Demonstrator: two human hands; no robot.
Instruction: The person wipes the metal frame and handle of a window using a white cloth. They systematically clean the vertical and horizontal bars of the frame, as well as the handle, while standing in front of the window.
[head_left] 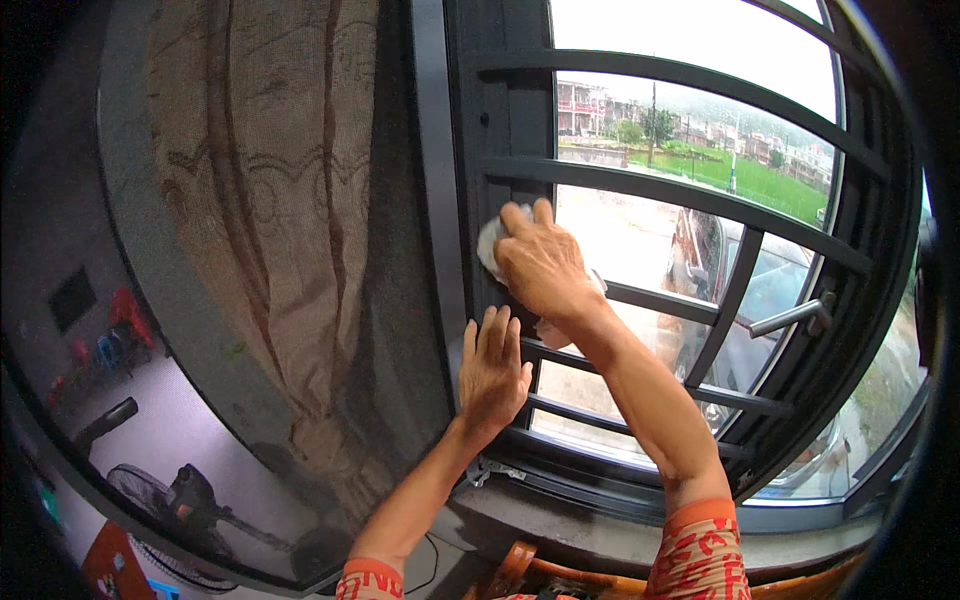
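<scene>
My right hand (pixel 545 262) presses a bunched white cloth (pixel 490 246) against the dark window frame (pixel 515 125), beside the bars. Its fingers are bent over the cloth, and a bit of the cloth shows past the wrist side. Lower down, my left hand (pixel 494 362) lies against the same frame with fingers stretched upward and nothing in it. Dark horizontal bars (pixel 690 200) cross the window glass to the right of both hands. A metal window handle (pixel 785 318) sticks out at the right side of the window.
A mesh screen panel (pixel 400 330) stands at the left, with a brown curtain (pixel 290 200) behind it. Below the window runs a sill (pixel 600 535), with a wooden chair back (pixel 515 570) close in front. A fan (pixel 185 505) is at lower left. Outside stands a parked car (pixel 775 270).
</scene>
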